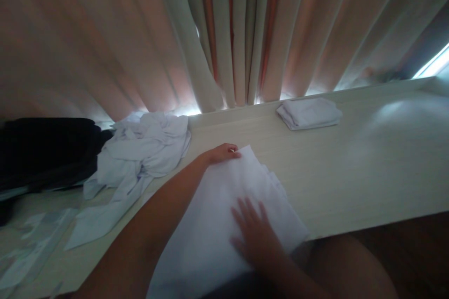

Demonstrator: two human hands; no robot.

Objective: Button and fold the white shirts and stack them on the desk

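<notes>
A white cloth (224, 205) lies in folds over the front edge of the pale surface and hangs down toward my lap. At its far edge, my left hand (223, 153) grips the fabric, fingers curled beside the top corner. My right hand (254, 236) rests flat on the cloth's near part with fingers spread, slightly smeared by motion. Layered edges show along the cloth's right side.
A folded white cloth (310, 113) sits at the back right of the pale surface (365, 173). To the left are a crumpled white cloth heap (147, 145), a black bag-like item (49, 149) and a clear plastic packet (35, 243). Curtains (238, 32) hang behind.
</notes>
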